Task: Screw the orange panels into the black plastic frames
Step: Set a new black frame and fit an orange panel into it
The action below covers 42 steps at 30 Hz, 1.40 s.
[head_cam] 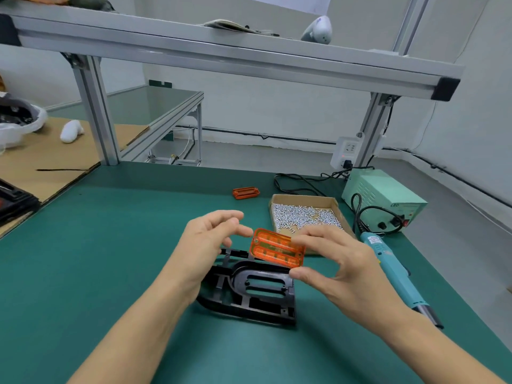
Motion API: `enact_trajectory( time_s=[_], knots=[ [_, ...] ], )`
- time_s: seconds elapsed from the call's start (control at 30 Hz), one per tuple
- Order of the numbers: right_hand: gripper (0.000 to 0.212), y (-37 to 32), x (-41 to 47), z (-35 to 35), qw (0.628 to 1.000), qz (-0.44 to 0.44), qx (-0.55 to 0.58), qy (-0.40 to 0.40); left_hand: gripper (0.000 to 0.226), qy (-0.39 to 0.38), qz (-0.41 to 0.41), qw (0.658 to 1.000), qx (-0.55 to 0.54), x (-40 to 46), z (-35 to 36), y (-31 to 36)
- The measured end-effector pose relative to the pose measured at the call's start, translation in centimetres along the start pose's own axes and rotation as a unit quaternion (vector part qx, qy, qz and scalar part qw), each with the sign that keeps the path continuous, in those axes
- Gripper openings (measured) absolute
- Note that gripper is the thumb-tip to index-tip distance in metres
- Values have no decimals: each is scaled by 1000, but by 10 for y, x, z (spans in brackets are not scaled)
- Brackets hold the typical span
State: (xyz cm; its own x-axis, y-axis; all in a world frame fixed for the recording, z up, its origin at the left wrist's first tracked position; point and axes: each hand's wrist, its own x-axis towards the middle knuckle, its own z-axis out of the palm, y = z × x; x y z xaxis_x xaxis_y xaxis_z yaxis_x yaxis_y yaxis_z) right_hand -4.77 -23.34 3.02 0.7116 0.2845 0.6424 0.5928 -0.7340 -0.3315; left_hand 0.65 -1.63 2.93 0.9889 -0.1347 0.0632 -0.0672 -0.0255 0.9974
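Orange panel: the translucent orange rectangular plastic panel is hovering tilted just above the far edge of the black plastic frame, not yet touching its seat as far as I can tell.
Black frame: it is lying flat on the green tabletop, its oblong opening facing up.
Right hand: the right hand is pinching the panel's right end between thumb and fingers.
Left hand: the left hand is hanging over the frame's left side with fingers relaxed and spread, gripping nothing; its fingertips are near the panel's left edge.
Step in hand: the panel is being lined up over the frame's opening, so seating comes before any screwing.
Next move: it is likely calling for lowering the panel flat so its corner holes meet the frame's bosses.
Supplies: the cardboard tray of silver screws is sitting beyond the frame; the teal electric screwdriver is lying to the frame's right.
Spare: a second orange panel is resting well beyond the frame.
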Motion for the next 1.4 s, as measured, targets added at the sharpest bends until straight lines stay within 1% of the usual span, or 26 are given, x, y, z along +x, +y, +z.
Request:
enact_trajectory(
  time_s=[0.1,0.17,0.23,0.3,0.37,0.53,0.77,0.93,1.03,1.1,1.17,1.27,1.33,1.4],
  knots=[
    [37,3,0,2,1000,8,-1,-10,23,19,25,998,63,2,-3,-8],
    [37,7,0,5,999,28,14,-31,29,28,30,991,130,3,-6,-16],
    [36,12,0,9,995,64,49,-60,34,17,19,980,198,3,-9,-22],
    [37,17,-1,15,989,96,83,-82,37,3,-3,974,228,1,-10,-27],
    [37,22,-3,21,982,118,109,-99,40,2,-16,971,238,-2,-9,-28],
    [38,29,-7,33,974,131,126,-139,41,9,-17,962,271,-5,-11,-31],
    [38,31,-10,35,974,129,103,-155,41,10,-11,962,273,-6,-12,-35],
    [36,33,-13,35,971,137,80,-178,42,11,10,959,284,-6,-12,-35],
    [37,35,-9,35,960,156,77,-217,41,8,18,955,296,-6,-10,-35],
    [35,36,-5,33,953,152,67,-252,40,7,23,951,308,-7,-9,-36],
    [35,36,-3,32,951,146,54,-266,39,0,37,949,313,-8,-7,-36],
    [45,35,-8,34,954,160,34,-253,31,-24,84,940,329,-9,-5,-35],
    [46,35,-10,34,953,170,27,-247,24,-47,96,932,347,-9,-3,-35],
    [46,34,-9,34,950,169,18,-261,27,-68,98,917,381,-9,-1,-36]
  ],
)
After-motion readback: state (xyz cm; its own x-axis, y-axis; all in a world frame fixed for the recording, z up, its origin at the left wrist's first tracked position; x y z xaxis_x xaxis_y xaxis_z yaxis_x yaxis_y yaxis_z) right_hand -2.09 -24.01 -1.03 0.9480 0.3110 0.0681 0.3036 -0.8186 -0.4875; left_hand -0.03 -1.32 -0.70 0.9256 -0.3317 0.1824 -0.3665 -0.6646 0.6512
